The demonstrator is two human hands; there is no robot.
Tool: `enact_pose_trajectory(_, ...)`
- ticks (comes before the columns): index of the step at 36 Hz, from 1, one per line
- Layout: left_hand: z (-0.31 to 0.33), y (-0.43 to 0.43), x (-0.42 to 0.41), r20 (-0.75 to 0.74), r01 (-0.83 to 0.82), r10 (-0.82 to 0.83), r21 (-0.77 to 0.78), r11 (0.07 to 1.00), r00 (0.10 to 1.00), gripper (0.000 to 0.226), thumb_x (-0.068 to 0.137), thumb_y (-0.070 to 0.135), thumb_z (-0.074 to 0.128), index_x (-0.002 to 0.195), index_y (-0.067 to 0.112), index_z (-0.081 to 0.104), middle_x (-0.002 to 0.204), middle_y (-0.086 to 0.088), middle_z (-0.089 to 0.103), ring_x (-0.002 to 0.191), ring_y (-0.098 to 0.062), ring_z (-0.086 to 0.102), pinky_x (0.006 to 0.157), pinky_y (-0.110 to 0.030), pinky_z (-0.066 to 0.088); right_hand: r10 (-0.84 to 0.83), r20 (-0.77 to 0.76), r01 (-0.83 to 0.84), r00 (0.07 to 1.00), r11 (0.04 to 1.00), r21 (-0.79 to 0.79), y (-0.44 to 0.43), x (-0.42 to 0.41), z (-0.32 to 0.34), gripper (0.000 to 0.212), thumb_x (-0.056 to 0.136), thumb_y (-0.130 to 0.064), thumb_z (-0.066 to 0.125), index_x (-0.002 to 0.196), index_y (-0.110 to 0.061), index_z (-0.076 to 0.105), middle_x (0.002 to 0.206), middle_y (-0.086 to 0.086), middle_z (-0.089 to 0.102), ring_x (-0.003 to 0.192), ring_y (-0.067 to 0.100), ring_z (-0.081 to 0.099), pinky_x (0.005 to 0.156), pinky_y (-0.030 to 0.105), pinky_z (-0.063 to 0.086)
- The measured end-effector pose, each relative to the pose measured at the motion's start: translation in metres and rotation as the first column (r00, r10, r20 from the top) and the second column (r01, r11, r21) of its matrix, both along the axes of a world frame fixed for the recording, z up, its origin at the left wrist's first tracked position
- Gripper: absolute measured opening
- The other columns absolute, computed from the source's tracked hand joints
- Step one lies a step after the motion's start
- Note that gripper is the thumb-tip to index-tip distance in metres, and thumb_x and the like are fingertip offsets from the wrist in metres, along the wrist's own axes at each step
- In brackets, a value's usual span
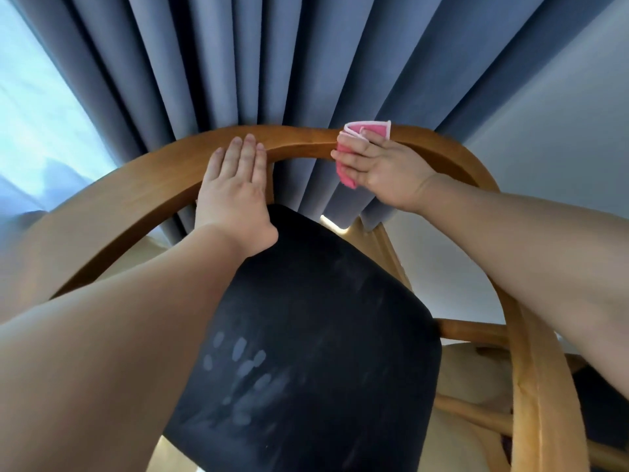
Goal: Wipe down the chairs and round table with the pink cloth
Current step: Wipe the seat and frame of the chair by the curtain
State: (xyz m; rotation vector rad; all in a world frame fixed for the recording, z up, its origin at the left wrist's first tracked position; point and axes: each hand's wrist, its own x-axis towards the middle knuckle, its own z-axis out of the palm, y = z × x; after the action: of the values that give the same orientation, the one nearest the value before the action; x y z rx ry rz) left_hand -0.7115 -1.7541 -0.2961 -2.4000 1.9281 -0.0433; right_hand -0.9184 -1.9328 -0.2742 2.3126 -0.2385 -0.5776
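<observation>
Left hand flat on backrest; pink cloth under right fingers

The left forearm and the right forearm are bare along their whole visible length, full and rounded in shape. The left hand and the right hand are bare as well, broad, with short fingers. The fingernails are short and plain, and a soft crease marks each wrist.

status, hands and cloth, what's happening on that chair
Left hand flat on the chair rail. Right hand grips the pink cloth, pressed on the rail's top. Curtain close behind, nothing blocks the rail.
</observation>
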Motion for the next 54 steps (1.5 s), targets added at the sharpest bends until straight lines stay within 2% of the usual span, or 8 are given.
enact_pose_trajectory(8, -0.002, 0.000, 0.000, 0.036, 0.010, -0.011, 0.028, 1.000, 0.999, 0.105, 0.075, 0.046, 0.051, 0.149, 0.005, -0.010, 0.159, -0.012, -0.010, 0.146, -0.027, -0.009, 0.119, -0.042, -0.003, -0.077, -0.117, 0.070, 0.990, 0.995, -0.066, 0.006, -0.021, 0.007, 0.069, 0.099, -0.018, 0.046, 0.155, -0.021, 0.006, 0.163, 0.001, -0.006, 0.146, 0.025, -0.021, 0.116, 0.045, -0.014)
enact_pose_trajectory(20, 0.010, 0.003, 0.002, -0.001, 0.036, -0.036, 0.078, 0.996, 0.999, 0.104, 0.076, 0.042, 0.055, 0.150, 0.007, -0.009, 0.159, -0.012, -0.011, 0.146, -0.025, -0.009, 0.119, -0.039, -0.004, -0.386, -0.180, 0.394, 0.905, 0.919, 0.005, 0.049, -0.108, 0.033, 0.063, 0.099, -0.016, 0.045, 0.155, -0.019, 0.016, 0.164, 0.004, 0.002, 0.149, 0.027, -0.016, 0.121, 0.046, -0.006)
enact_pose_trajectory(24, 0.016, 0.003, 0.003, -0.040, 0.041, -0.036, 0.123, 0.992, 0.999, 0.102, 0.076, 0.035, 0.055, 0.150, 0.007, -0.010, 0.158, -0.011, -0.013, 0.146, -0.024, -0.011, 0.119, -0.039, -0.004, -0.521, -0.167, 0.535, 0.837, 0.843, 0.056, 0.075, -0.137, 0.037, 0.055, 0.100, -0.016, 0.040, 0.153, -0.022, 0.027, 0.164, 0.003, 0.009, 0.150, 0.027, -0.012, 0.117, 0.042, -0.012)
enact_pose_trajectory(35, 0.030, -0.002, 0.001, -0.110, 0.010, 0.011, 0.188, 0.982, 0.994, 0.101, 0.078, 0.031, 0.057, 0.151, 0.008, -0.009, 0.159, -0.010, -0.013, 0.146, -0.023, -0.010, 0.119, -0.039, -0.002, -0.834, -0.107, 0.802, 0.541, 0.473, 0.364, 0.149, -0.177, 0.047, 0.035, 0.093, -0.008, 0.055, 0.117, -0.031, 0.066, 0.150, 0.001, 0.040, 0.146, 0.021, 0.021, 0.118, 0.035, 0.024)
enact_pose_trajectory(39, 0.052, 0.001, -0.004, -0.151, 0.032, -0.003, 0.187, 0.982, 0.988, 0.093, 0.080, 0.022, 0.056, 0.151, 0.009, -0.002, 0.159, -0.011, -0.009, 0.146, -0.023, -0.007, 0.119, -0.039, 0.001, -0.886, 0.017, 0.672, 0.464, 0.364, 0.645, 0.160, -0.171, 0.068, 0.033, 0.093, -0.002, 0.049, 0.103, -0.027, 0.069, 0.118, -0.010, 0.058, 0.126, 0.014, 0.041, 0.110, 0.023, 0.017)
enact_pose_trajectory(46, 0.130, 0.033, -0.047, -0.492, 0.135, -0.050, 0.138, 0.981, 0.869, 0.049, 0.090, 0.015, 0.050, 0.138, 0.015, 0.045, 0.146, -0.003, 0.041, 0.133, -0.024, 0.039, 0.107, -0.035, 0.035, -0.985, 0.136, 0.239, -0.107, 0.108, 0.965, 0.188, -0.126, 0.129, 0.043, 0.100, -0.008, 0.047, 0.136, -0.031, 0.055, 0.143, -0.005, 0.051, 0.135, 0.016, 0.044, 0.115, 0.036, 0.034)
enact_pose_trajectory(51, 0.204, 0.065, -0.080, -0.689, 0.186, -0.148, -0.019, 0.982, 0.709, 0.039, 0.091, 0.019, 0.053, 0.130, 0.018, 0.054, 0.124, -0.001, 0.060, 0.113, -0.016, 0.057, 0.096, -0.027, 0.045, -0.950, 0.098, -0.055, -0.297, 0.119, 0.991, 0.219, -0.090, 0.197, 0.037, 0.100, -0.014, 0.050, 0.134, -0.026, 0.058, 0.130, -0.007, 0.062, 0.116, 0.011, 0.057, 0.106, 0.032, 0.044)
enact_pose_trajectory(54, 0.255, 0.088, -0.097, -0.802, 0.253, -0.261, -0.143, 0.957, 0.537, 0.039, 0.088, 0.018, 0.060, 0.126, 0.023, 0.057, 0.113, 0.012, 0.062, 0.105, 0.002, 0.055, 0.094, -0.014, 0.040, -0.942, 0.107, -0.130, -0.319, 0.155, 0.979, 0.248, -0.075, 0.237, 0.037, 0.101, -0.023, 0.051, 0.136, -0.033, 0.056, 0.123, -0.011, 0.065, 0.107, 0.004, 0.059, 0.100, 0.031, 0.048)
